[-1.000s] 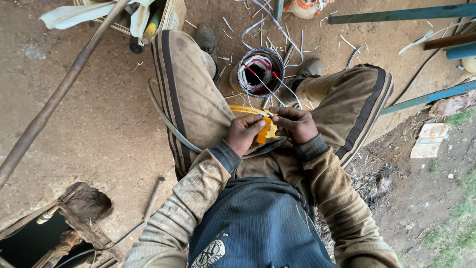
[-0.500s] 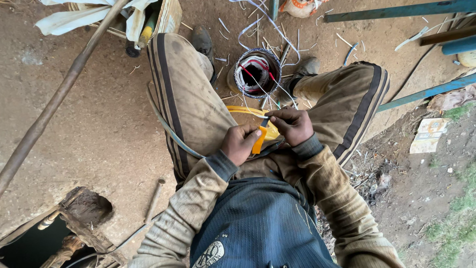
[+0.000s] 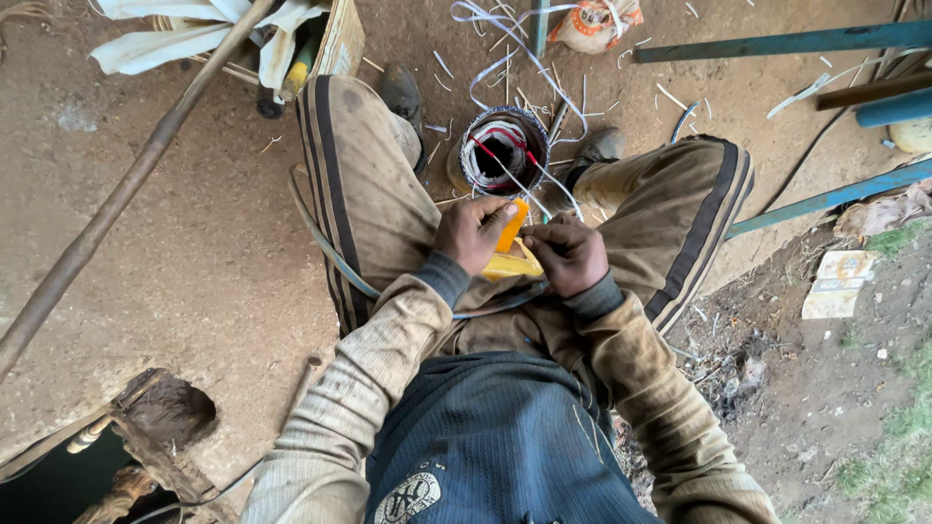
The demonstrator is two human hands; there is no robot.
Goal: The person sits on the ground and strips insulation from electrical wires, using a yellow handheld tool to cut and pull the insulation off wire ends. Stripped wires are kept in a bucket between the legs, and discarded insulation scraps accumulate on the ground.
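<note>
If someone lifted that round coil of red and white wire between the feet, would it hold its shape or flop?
The round coil of red and white wire would probably keep its ring shape, since the turns look tightly wound. Its loose wire ends, running toward the hands, would likely trail and snag. Standing on its flat side, it seems unlikely to roll.

Glossy yellow plastic tool (image 3: pixel 511 254), dusty cloth trousers (image 3: pixel 369 194)

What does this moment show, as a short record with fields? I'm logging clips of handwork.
Posture: seated on bare ground, knees apart
Left hand: grips the yellow tool by its upper handle
Right hand: holds the tool's lower part
Wire: grey, curves across the left thigh to the hands
Between the feet: round can with red and white strands
Ground nearby: long pole, blue bars, white strip scraps
</note>
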